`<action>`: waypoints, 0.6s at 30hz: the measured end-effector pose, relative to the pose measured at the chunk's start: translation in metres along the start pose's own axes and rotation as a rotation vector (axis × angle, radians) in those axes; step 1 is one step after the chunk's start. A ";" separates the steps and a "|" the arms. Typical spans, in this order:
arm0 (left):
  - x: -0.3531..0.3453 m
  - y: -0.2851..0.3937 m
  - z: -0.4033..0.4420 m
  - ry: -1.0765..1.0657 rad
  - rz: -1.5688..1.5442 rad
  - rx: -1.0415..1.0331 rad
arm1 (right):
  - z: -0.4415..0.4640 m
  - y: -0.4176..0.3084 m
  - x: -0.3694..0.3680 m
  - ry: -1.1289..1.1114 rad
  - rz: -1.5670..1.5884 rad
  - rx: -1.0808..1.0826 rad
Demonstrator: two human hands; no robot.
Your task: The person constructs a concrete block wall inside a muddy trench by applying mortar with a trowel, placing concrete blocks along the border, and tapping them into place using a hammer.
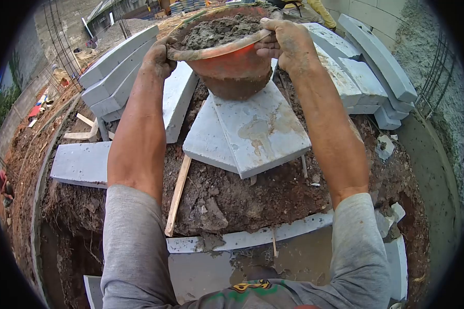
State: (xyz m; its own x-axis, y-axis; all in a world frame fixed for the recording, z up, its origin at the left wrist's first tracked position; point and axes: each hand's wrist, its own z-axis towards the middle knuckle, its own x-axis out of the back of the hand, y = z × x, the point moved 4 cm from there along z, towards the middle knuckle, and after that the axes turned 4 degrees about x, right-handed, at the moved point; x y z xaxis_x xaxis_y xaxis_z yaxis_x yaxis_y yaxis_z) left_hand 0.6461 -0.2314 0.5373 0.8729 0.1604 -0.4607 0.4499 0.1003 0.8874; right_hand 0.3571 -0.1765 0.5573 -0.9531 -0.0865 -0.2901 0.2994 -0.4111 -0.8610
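Along the left, I see pale blocks [119, 69] stacked beyond the person's forearm. Next, the left hand [162, 57] is curled around the rim of an orange bucket [234, 72]. Mid-view, that bucket, heaped with grey mix [221, 32], is above overlapping slabs [263, 129]; I can't tell whether its base touches them. Rightward, the right hand [290, 44] clasps the opposite rim; past it stands another block stack [381, 67]. I judge that dirty fingers slipping, or an uneven pull, could tip the bucket and spill its load.
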 end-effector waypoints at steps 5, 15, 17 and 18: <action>-0.015 0.014 -0.091 0.012 0.137 -0.077 | -0.029 0.005 0.026 0.034 0.211 0.012; -0.010 -0.012 -0.185 -0.076 -0.119 -0.200 | -0.091 -0.019 0.087 0.038 -0.459 0.038; -0.014 -0.018 -0.201 -0.107 -0.192 -0.224 | -0.080 -0.011 0.092 0.037 -0.588 -0.011; -0.014 -0.019 -0.205 -0.102 -0.192 -0.245 | -0.065 0.001 0.089 0.009 -0.531 -0.015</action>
State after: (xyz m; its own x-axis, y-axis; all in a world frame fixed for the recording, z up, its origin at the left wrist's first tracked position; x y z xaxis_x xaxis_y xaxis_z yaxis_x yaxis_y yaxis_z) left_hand 0.5868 -0.0344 0.5235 0.7966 0.0175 -0.6043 0.5601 0.3547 0.7486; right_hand 0.2757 -0.1255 0.5034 -0.9732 0.1380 0.1838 -0.2236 -0.3835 -0.8961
